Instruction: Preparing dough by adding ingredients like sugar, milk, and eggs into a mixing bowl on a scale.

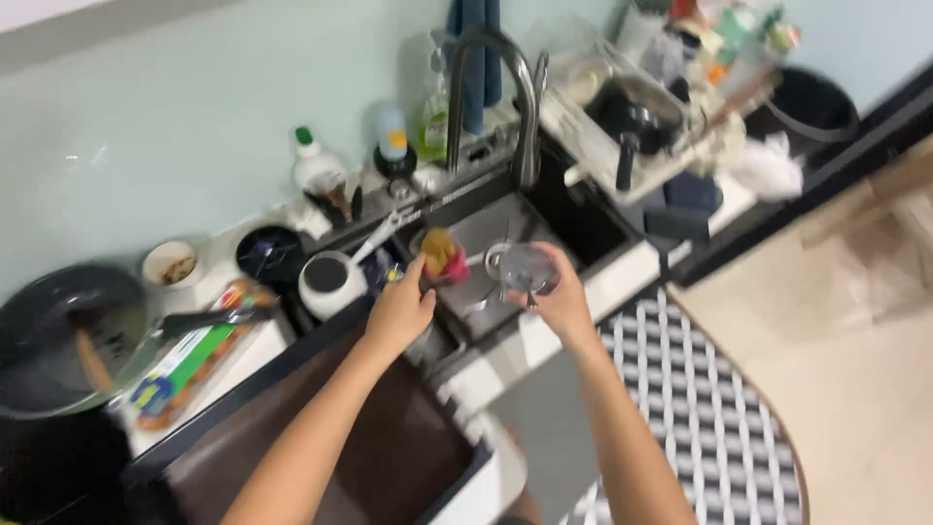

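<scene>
my left hand [398, 313] pinched a yellow-pink sponge [442, 257]; my right hand [559, 297] gripped a clear glass [526, 267] over the sink [573, 228]. firm hold, gentle scrubbing seemed advisable.

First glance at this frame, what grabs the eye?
Two bare arms reach over a dark sink: the left hand grips a yellow and pink sponge, the right hand holds a clear glass beside it. A tall curved tap rises behind them. At far left a dark pan sits on the counter, and a checked mat covers the floor at lower right.
</scene>
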